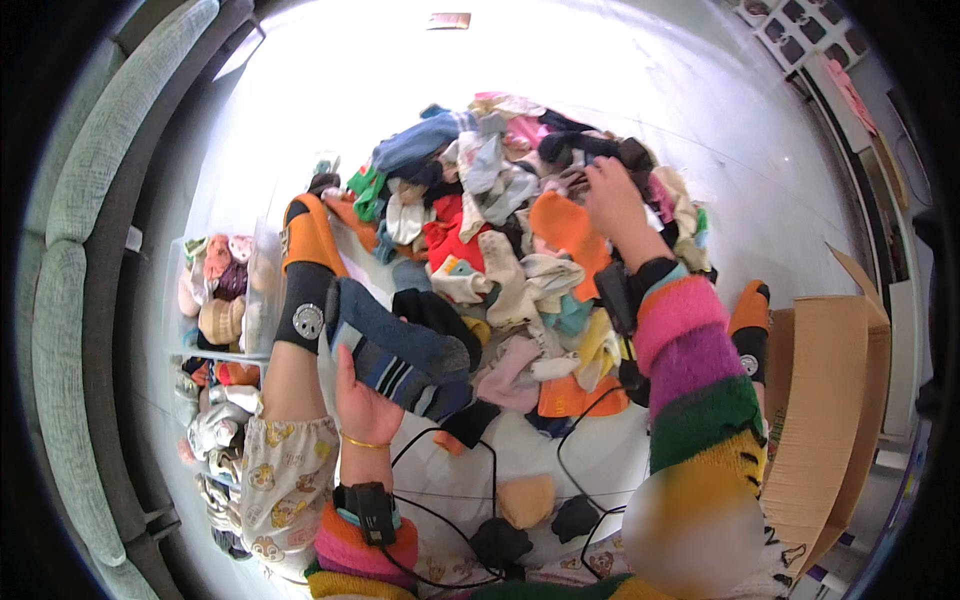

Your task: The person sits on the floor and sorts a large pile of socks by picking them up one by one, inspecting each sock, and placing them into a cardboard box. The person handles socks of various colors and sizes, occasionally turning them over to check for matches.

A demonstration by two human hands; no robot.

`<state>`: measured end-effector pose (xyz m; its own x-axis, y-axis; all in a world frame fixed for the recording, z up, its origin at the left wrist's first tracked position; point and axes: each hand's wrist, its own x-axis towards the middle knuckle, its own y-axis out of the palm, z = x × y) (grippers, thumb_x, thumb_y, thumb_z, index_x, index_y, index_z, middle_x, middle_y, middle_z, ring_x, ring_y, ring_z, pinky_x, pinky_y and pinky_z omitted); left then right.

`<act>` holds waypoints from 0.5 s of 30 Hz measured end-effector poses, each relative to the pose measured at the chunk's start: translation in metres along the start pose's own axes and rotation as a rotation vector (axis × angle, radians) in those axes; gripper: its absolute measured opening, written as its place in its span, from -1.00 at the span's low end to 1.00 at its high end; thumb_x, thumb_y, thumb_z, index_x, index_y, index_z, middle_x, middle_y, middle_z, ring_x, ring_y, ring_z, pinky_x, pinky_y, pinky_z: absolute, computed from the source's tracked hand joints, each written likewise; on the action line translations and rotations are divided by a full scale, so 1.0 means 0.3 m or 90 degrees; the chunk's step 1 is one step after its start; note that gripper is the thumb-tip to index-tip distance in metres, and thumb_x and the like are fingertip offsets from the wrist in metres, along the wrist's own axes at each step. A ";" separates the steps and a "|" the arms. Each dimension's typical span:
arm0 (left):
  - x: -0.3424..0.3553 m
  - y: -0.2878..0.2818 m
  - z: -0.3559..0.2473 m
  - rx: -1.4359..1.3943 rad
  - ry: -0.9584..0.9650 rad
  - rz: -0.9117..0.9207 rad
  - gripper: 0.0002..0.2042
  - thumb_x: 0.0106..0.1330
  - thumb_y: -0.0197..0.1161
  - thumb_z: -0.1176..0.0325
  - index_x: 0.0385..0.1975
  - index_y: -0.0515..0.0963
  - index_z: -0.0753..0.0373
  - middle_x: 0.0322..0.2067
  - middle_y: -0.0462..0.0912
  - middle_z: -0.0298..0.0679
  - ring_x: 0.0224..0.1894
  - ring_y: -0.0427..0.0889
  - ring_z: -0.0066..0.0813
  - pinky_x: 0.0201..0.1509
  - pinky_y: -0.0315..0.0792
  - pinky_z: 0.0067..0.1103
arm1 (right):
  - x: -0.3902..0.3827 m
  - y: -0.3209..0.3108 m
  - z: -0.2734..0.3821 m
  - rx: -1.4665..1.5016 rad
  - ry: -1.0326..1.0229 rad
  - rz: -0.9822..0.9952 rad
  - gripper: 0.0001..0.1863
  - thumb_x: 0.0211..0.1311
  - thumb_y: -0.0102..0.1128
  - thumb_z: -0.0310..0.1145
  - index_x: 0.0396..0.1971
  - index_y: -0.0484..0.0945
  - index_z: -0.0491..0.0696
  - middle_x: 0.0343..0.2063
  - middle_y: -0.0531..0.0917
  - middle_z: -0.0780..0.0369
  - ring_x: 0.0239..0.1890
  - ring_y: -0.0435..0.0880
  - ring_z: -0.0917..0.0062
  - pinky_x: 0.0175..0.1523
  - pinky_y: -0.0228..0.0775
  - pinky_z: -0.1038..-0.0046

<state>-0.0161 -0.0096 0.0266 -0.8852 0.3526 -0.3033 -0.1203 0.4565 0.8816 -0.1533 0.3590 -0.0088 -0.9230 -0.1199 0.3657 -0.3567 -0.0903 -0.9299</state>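
My left hand [365,410] is closed round a pair of blue-grey socks, one plain [395,330] and one striped [410,383], at the near left of a big sock heap. Its thumb lies along the striped one. Far to the right, my right hand [612,200] reaches onto the heap with bent fingers among dark and brownish socks [572,180]; what they pinch is too small to make out. Just left of that wrist lies an orange sock [565,225]. Red [455,232], white [405,215] and cream socks [500,265] are tangled across the middle.
A clear plastic bin [220,350] of rolled socks stands at left, with more socks below it. An open cardboard box [825,410] is at right. Black cables [495,460] run from my wrists past small bundles [525,500]. A grey sofa [85,300] lines the left side.
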 end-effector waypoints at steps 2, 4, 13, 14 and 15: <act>0.009 -0.021 -0.026 -0.028 0.014 0.010 -0.42 0.29 -0.32 -0.03 0.15 0.06 0.30 0.11 0.23 -0.10 0.16 0.19 -0.18 0.24 0.02 -0.29 | 0.054 0.049 -0.013 -0.053 -0.015 0.011 -0.68 -0.07 -0.03 -0.46 -0.23 0.44 -0.16 -0.08 0.37 0.05 0.03 0.28 0.19 0.11 0.17 0.34; 0.033 -0.038 -0.038 -0.026 0.046 -0.039 -0.46 0.30 -0.30 -0.01 0.12 0.14 0.27 0.10 0.25 -0.08 0.14 0.21 -0.16 0.24 0.01 -0.29 | 0.083 0.090 0.009 -0.037 0.016 0.076 -0.65 -0.02 -0.03 -0.44 -0.14 0.45 0.00 0.04 0.27 0.03 0.09 0.21 0.14 0.16 0.12 0.30; 0.067 -0.055 -0.040 -0.047 0.042 -0.037 -0.46 0.29 -0.31 -0.03 0.11 0.16 0.26 0.06 0.30 -0.07 0.11 0.26 -0.15 0.22 0.04 -0.30 | 0.162 0.134 0.049 0.147 0.290 0.192 -0.50 0.00 0.03 -0.11 -0.06 0.38 -0.07 0.04 0.29 0.06 0.01 0.30 0.15 0.05 0.19 0.33; 0.063 -0.051 -0.040 -0.040 0.045 -0.040 -0.46 0.29 -0.31 -0.03 0.11 0.16 0.27 0.06 0.30 -0.07 0.11 0.26 -0.16 0.22 0.05 -0.30 | 0.179 0.089 0.026 0.360 0.350 0.135 -0.48 0.02 0.05 -0.14 -0.09 0.35 -0.21 -0.10 0.44 0.07 -0.14 0.43 0.27 -0.01 0.24 0.41; 0.063 -0.045 -0.040 -0.047 0.043 0.004 -0.46 0.29 -0.31 -0.03 0.11 0.16 0.27 0.05 0.30 -0.07 0.11 0.27 -0.16 0.22 0.05 -0.30 | 0.171 0.031 0.009 0.636 0.402 0.018 -0.57 0.08 0.03 -0.23 -0.12 0.37 -0.21 -0.22 0.52 0.14 -0.23 0.48 0.42 -0.07 0.26 0.50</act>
<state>-0.0365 -0.0189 0.0134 -0.9143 0.2976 -0.2746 -0.1453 0.3919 0.9084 -0.2034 0.3492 0.0014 -0.9367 0.3501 0.0002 -0.3224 -0.8625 -0.3901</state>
